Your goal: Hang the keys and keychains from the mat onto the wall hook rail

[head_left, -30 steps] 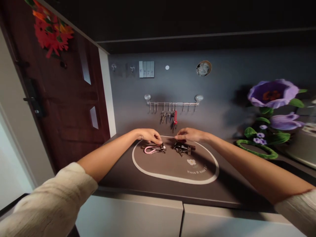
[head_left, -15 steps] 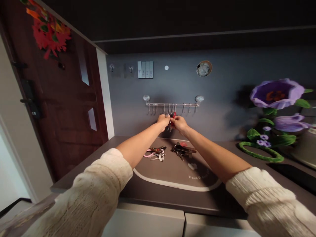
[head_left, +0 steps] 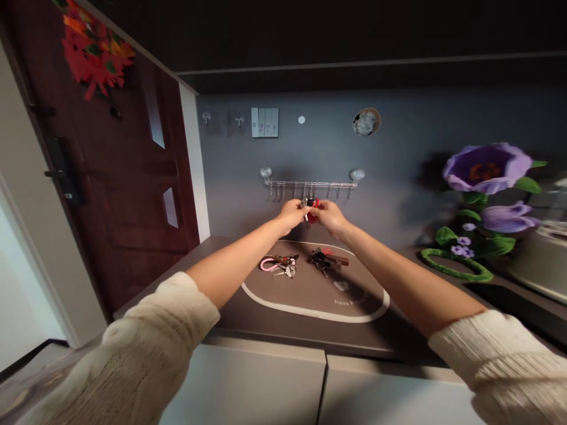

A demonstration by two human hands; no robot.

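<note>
Both my hands meet just below a clear hook rail (head_left: 310, 184) on the grey wall. Between them is a bunch of keys (head_left: 305, 211) with a red and black piece at its right side. My left hand (head_left: 292, 215) pinches the keys from the left. My right hand (head_left: 329, 216) has its fingers closed on the red part. Whether the bunch hangs from a hook or is free of it, I cannot tell. On the brown mat (head_left: 310, 307) below lie a key bunch with a pink loop (head_left: 268, 264) and a darker key bunch (head_left: 322, 261).
Purple artificial flowers (head_left: 487, 171) with a green ring base stand at the right of the counter. A dark shelf (head_left: 336, 35) overhangs the wall. Left is a dark red door (head_left: 137, 177). Wall switches (head_left: 264, 123) and two small hooks (head_left: 239, 121) sit above the rail.
The view has shifted slightly. My hands have drawn closer together on the bunch, and the metal keys and red part now show between my fingertips.
</note>
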